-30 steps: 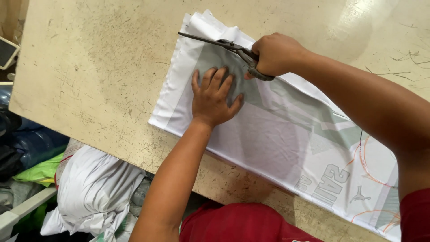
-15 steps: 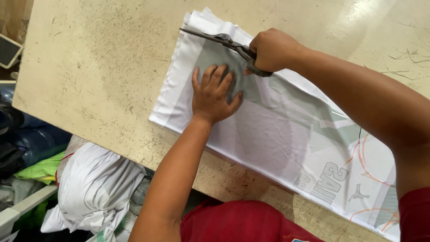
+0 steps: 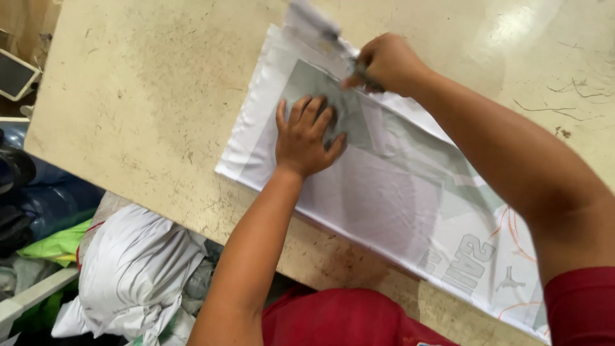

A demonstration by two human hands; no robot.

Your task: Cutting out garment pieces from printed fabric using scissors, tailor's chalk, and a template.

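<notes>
The desk (image 3: 147,96) fills most of the frame, a pale, scuffed, stained top with pen-like scratches toward the upper right. Lying across it on a slant, from top centre down to the lower right corner, is a long sheet of white fabric (image 3: 397,211) printed with grey-green blocks and thin orange lines near its lower right end. It sits flat apart from the top end, where a strip of it is lifted and blurry.

Lower left, off the desk edge, there's a big bundle of white cloth (image 3: 134,269), with a bit of bright green cloth (image 3: 54,243) and dark blue stuff beside it. A small tablet-like thing (image 3: 14,74) peeks in at the far left edge.

Now the hands. The left hand (image 3: 307,138) is pressed flat on the fabric a bit above the middle of the frame, fingers spread, palm down — its grip is fully open and just pinning the sheet. The right hand (image 3: 384,64) is up at top centre, just above the left one, grip curled tight around the dark handle of scissors (image 3: 366,78). Only a sliver of the handle shows under the fingers, and the blades are lost in the blur — can't tell if they're open or shut.
</notes>
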